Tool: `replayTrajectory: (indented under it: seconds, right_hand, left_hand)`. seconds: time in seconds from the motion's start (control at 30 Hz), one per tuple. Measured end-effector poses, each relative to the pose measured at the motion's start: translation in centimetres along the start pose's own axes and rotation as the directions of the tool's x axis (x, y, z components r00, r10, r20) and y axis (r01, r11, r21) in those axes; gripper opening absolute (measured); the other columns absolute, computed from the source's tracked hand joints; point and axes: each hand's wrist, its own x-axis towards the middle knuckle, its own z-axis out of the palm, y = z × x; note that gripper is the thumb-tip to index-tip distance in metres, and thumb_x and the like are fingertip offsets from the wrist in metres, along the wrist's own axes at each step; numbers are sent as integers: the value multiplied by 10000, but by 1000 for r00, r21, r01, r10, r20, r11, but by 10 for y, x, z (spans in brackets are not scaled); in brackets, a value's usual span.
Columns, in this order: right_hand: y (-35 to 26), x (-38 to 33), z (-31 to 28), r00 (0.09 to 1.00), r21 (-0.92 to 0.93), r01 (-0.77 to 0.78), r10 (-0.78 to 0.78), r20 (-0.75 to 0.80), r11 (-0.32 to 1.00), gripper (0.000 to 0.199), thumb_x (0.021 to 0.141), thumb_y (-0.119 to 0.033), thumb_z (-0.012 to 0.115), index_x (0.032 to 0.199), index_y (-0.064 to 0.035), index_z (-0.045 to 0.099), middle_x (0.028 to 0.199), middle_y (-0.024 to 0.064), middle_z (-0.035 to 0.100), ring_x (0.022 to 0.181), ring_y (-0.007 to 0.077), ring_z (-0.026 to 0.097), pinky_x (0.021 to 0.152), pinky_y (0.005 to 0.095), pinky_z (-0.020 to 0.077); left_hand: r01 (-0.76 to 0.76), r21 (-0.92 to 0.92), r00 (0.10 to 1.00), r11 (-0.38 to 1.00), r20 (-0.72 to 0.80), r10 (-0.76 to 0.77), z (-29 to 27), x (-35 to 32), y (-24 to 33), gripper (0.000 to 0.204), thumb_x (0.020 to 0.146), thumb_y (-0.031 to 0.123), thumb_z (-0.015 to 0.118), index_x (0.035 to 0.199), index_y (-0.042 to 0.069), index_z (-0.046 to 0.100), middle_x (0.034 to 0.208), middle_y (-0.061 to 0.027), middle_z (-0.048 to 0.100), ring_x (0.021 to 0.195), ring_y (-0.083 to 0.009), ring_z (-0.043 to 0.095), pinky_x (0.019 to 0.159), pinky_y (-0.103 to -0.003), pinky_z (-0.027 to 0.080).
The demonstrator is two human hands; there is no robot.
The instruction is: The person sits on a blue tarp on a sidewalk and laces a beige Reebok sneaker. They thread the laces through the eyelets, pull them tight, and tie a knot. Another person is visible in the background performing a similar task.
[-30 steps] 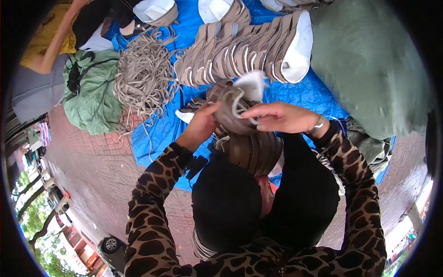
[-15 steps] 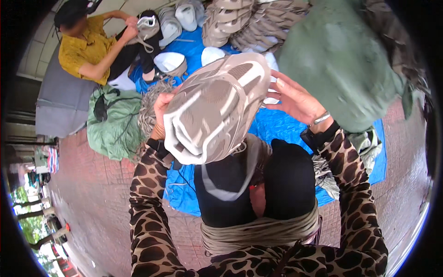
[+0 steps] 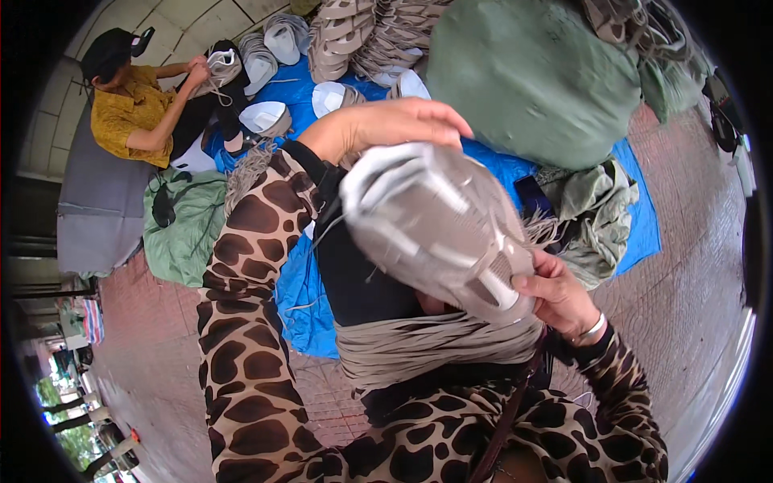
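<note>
A beige shoe upper (image 3: 451,233) with white panels and a white lining is held above my lap, slightly blurred by motion. My right hand (image 3: 560,298) grips its lower right end, thumb on top and fingers tucked beneath. Just beyond the opposite end, which shows the white lining, my left hand (image 3: 394,125) reaches across with its fingers stretched out. Whether that hand touches the upper I cannot tell. A thick bundle of beige shoelaces (image 3: 435,346) lies across my thighs.
A blue tarp (image 3: 306,322) covers the ground around my legs. Ahead stand white-lined shoe uppers (image 3: 266,119) and stacked beige uppers (image 3: 342,36). A big green sack (image 3: 531,80) bulges at the far right. At the far left, another person (image 3: 137,113) handles an upper.
The shoe upper has turned and come closer to my lap, toward the right. My right hand moved down and closed on one end; my left hand released its side and swung up past the other end.
</note>
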Motion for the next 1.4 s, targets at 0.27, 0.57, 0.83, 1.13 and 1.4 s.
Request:
replayTrajectory:
  seconds: [0.27, 0.57, 0.83, 1.13, 1.4]
  right_hand:
    - [60, -29, -14, 993, 263, 96, -73, -97, 960, 369, 972, -141, 625, 1320, -64, 529, 1255, 47, 633, 1128, 167, 630, 945, 366, 540]
    - [-77, 20, -27, 992, -995, 86, -92, 81, 53, 259, 1007, -227, 567, 1094, 2, 650, 1173, 83, 653, 1055, 164, 624, 863, 284, 504]
    - [-40, 151, -20, 609, -503, 782, -624, 489, 368, 285, 1038, -218, 483, 957, 18, 622, 949, 45, 616, 866, 130, 539, 821, 279, 455]
    - [-44, 131, -8, 559, -237, 826, -686, 466, 512, 358, 1051, -262, 456, 806, -15, 541, 828, 32, 538, 805, 129, 467, 768, 279, 399]
    - [-52, 124, 13, 754, -672, 570, -626, 199, 472, 332, 1020, -262, 546, 795, -18, 569, 704, -2, 527, 662, 107, 480, 587, 299, 390]
  left_hand:
    - [-8, 550, 818, 835, -477, 322, 85, -9, -31, 755, 902, 507, 649, 1429, 12, 435, 1449, -323, 361, 1395, -406, 345, 1127, -452, 316]
    - [111, 493, 749, 863, -612, 254, 127, -34, -45, 779, 833, 489, 718, 1306, -90, 501, 1487, -320, 270, 1444, -418, 254, 1134, -431, 318]
    - [211, 491, 666, 845, -705, 244, 135, -19, -38, 776, 782, 452, 781, 1339, -22, 521, 1418, -279, 431, 1423, -375, 308, 1134, -427, 311]
    - [310, 481, 630, 820, -750, 202, 135, -16, -28, 726, 731, 443, 788, 1262, -7, 584, 1335, -264, 500, 1320, -369, 436, 1095, -399, 371]
    - [541, 429, 500, 723, -855, 133, 149, -3, -20, 739, 699, 409, 772, 1248, -27, 538, 1313, -290, 513, 1336, -387, 423, 1085, -451, 378]
